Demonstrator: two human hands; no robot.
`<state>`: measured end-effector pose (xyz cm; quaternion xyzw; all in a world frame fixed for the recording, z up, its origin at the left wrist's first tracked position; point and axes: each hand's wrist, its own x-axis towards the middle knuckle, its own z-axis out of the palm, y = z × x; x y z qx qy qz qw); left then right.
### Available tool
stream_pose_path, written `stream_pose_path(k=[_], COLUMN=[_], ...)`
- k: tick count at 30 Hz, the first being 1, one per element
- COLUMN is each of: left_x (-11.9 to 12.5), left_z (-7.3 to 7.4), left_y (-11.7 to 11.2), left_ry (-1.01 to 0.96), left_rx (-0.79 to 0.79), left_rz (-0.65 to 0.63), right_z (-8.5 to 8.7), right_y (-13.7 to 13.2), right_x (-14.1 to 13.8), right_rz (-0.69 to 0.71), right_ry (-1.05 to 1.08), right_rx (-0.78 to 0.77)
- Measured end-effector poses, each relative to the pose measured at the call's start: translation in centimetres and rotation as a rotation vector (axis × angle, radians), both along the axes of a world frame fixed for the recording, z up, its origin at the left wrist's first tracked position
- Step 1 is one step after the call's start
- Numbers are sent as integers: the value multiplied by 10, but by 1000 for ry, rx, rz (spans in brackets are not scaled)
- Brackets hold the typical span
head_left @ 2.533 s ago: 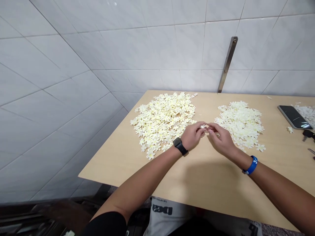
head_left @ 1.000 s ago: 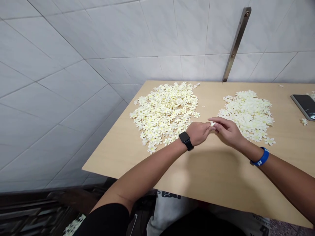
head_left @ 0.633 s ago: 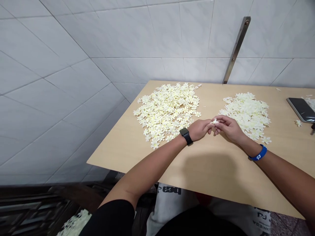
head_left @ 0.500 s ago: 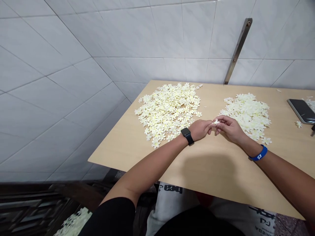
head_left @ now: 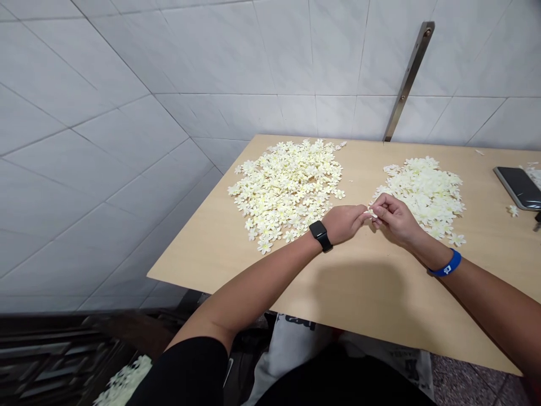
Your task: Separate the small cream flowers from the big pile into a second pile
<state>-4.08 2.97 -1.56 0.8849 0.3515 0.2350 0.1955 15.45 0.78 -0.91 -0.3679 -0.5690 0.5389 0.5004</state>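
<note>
One small white flower (head_left: 371,214) held up just above a pale wooden table (head_left: 236,270), caught between the fingertips of both hands. Left hand (head_left: 344,223) almost closed, thumb and forefinger pinched on the near side of the bloom; black smartwatch (head_left: 321,235) at that wrist. Right hand (head_left: 396,219) facing it, fingers curled and tips pinched on the same flower, wrist ringed by a blue band (head_left: 446,266) with white marking. Exact grip on the petals too small to make out.

To the left, just beyond the watch, a broad heap of yellow-centred white flowers (head_left: 291,186). To the right, behind the right hand, a smaller, paler flower pile (head_left: 426,194), with a single bloom (head_left: 457,240) at its near edge. Farther right, a dark-screened phone (head_left: 522,187) lying flat, another loose flower (head_left: 513,211) near it. Behind the table, a white tiled wall (head_left: 253,56) with a slanting metal bar (head_left: 409,82). At lower left, below table level, more white flowers (head_left: 127,380).
</note>
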Motion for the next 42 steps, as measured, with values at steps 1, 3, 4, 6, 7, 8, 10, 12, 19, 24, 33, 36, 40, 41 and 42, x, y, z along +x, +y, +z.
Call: stream_pose_path(k=[1, 3, 4, 6, 7, 8, 10, 12, 19, 24, 33, 36, 40, 41, 42], left_x=[1, 3, 4, 4, 4, 3, 0, -2, -2, -2, -5, -2, 6, 7, 7], left_z=[1, 1, 1, -1, -1, -1, 0, 3, 8, 9, 9, 9, 11, 12, 12], left_y=[-1, -2, -2, -3, -3, -3, -4, -3, -3, -3, -2, -5, -10, -10, -10], left_ry=[-36, -72, -68, -50, -51, -67, -111, -146, 5, 86, -103, -181, -296, -312, -320], left_rx=[-40, -79, -70, -26, -11, -16, -64, -115, -98, -26, -270, -344, -345, -346, -350], left_rz=[2, -16, -35, -76, -88, -94, -86, -66, 71, -72, -23, -114, -105, -65, -30], right_z=[-1, -5, -7, -10, -11, -12, -13, -12, -3, -3, -2, -1, 1, 2, 3], right_y=[0, -1, -1, -2, -2, -2, -2, -2, -10, -9, -6, -3, -3, -4, -6], right_x=[0, -1, -1, -1, -1, -1, 0, 0, 0, 1, 7, 6, 5, 5, 4], right_rz=[-32, -91, -115, -135, -127, -108, -64, -45, -174, -196, -56, -115, -187, -184, -176], right_ry=[5, 2, -10, -42, -49, -50, -64, -134, -673, -715, -597, -573, -553, -547, -546], right_rx=[2, 0, 0, -3, -6, -10, 0, 49, 382, 393, 400, 367, 366, 379, 396])
